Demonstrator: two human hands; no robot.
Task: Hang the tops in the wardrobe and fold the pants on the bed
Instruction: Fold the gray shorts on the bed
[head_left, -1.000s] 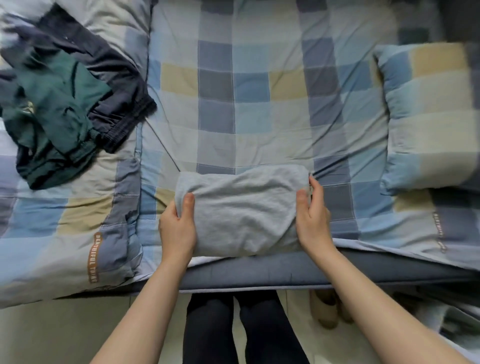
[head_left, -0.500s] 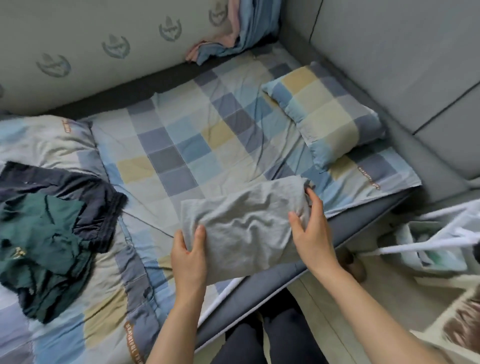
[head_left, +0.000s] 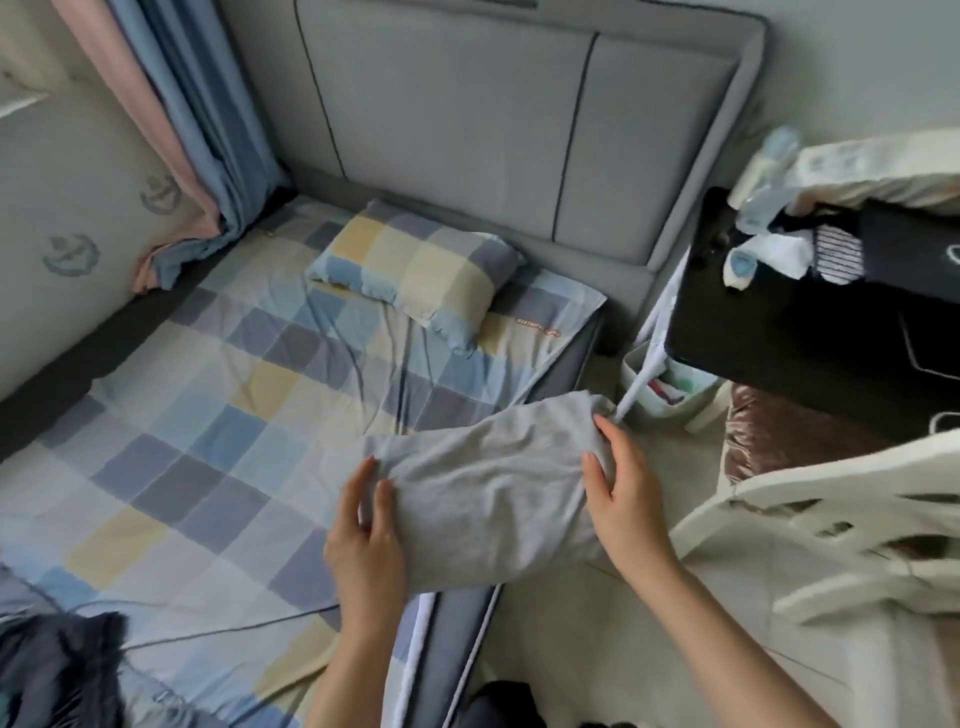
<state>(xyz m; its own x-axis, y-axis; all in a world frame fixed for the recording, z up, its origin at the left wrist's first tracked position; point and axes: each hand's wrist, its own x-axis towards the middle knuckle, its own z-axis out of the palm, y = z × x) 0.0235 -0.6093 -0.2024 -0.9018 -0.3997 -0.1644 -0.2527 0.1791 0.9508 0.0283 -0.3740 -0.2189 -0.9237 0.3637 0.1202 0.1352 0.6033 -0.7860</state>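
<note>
Where the bed fills the left of the view, the parts read from left to right as follows.

Wall and curtains: a pale wall with grey emblems; pink and blue curtains hang into the far left corner.
Bed surface: a checked sheet in blue, grey and yellow, creased, with a matching pillow lying near the grey padded headboard.
Dark clothes: a dark heap at the lower left, cut off by the frame edge; what garments it holds cannot be told.
Left hand: the left hand grips the left end of the folded grey pants, thumb on top, other fingers hidden beneath the cloth.
Pants: a folded grey bundle held over the near edge of the bed, its right end out past the mattress edge.
Right hand: the right hand clasps the right end, fingers curled round the fold.
Room, right: a black surface carrying socks and blurred small items; a cream chair, partly cut off.
</note>
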